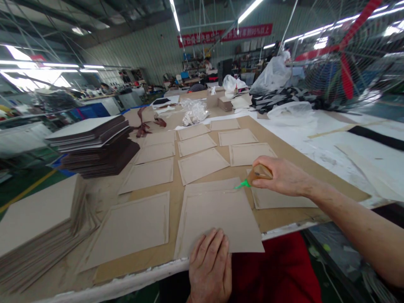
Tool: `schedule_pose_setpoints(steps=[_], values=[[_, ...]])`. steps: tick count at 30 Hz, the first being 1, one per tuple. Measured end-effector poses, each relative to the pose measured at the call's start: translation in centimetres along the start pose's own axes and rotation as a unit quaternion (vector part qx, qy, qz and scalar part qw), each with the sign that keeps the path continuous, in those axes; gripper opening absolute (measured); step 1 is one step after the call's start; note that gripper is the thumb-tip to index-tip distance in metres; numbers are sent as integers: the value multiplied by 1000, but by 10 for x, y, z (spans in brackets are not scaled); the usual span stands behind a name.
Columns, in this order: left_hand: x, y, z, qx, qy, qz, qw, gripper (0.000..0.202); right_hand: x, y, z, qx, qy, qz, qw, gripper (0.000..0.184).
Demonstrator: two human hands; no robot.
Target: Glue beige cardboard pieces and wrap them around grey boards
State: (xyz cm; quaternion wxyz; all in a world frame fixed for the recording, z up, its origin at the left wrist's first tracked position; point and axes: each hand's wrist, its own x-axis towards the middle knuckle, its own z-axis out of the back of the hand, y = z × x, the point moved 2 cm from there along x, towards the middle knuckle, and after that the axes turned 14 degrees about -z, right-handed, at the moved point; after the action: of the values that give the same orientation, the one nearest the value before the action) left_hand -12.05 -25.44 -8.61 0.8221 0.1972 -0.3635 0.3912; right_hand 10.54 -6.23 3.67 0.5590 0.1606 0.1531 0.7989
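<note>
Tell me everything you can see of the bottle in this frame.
The bottle has a brown, plastic-looking body and a bright green nozzle tapering to a thin tip. The right hand grips the body, hiding part of it. It is tilted, nozzle pointing left and down, near the far right corner of the nearest middle card. Whether the tip touches, and how full it is, I cannot tell.

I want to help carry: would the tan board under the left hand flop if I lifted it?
The tan board is probably fairly stiff: its near corner pokes past the table's edge and looks straight. It's likely light, being thin. It may feel sticky by the shiny line near the green nozzle.
</note>
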Motion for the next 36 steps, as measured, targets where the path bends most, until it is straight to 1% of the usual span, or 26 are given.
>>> schedule_pose_setpoints(steps=[4, 7, 10, 13, 16, 18, 21, 25, 30, 32, 35, 36], values=[[-1, 1, -1, 8, 5, -5, 1000, 33, 8, 24, -13, 19, -5, 37, 999, 28], [-1, 2, -1, 13, 8, -9, 1000, 32, 13, 30, -13, 35, -8, 45, 998, 27], [-1, 3, -1, 19, 7, -17, 1000, 30, 10, 20, -3, 58, -16, 13, 998, 30], [-1, 3, -2, 29, 7, -22, 999, 29, -1, 3, 8, 68, -1, -28, 997, 34], [-2, 2, -3, 32, 9, -20, 999, 29, -16, -8, 13, 38, 10, -44, 998, 34], [-1, 1, -2, 26, 12, -12, 1000, 29, -23, -12, 13, 10, 1, -52, 999, 34], [2, 1, 0, 14, 16, -1, 1000, 30, -30, -12, 10, -25, -12, -43, 999, 33], [6, 1, 2, 11, 24, 1, 1000, 30, -30, -11, 8, -5, 32, 13, 999, 32], [7, 0, 4, 16, 32, 2, 999, 30, -30, -17, 12, -22, 5, 8, 1000, 34], [8, -1, 4, 14, 34, 2, 999, 31, -39, -17, 15, -10, 27, 30, 999, 32], [9, -2, 5, 8, 31, 2, 999, 32, -57, -15, 18, 24, 96, 64, 993, 28], [10, -2, 6, 7, 31, 2, 999, 32, -63, -15, 18, 35, 110, 70, 991, 27]])
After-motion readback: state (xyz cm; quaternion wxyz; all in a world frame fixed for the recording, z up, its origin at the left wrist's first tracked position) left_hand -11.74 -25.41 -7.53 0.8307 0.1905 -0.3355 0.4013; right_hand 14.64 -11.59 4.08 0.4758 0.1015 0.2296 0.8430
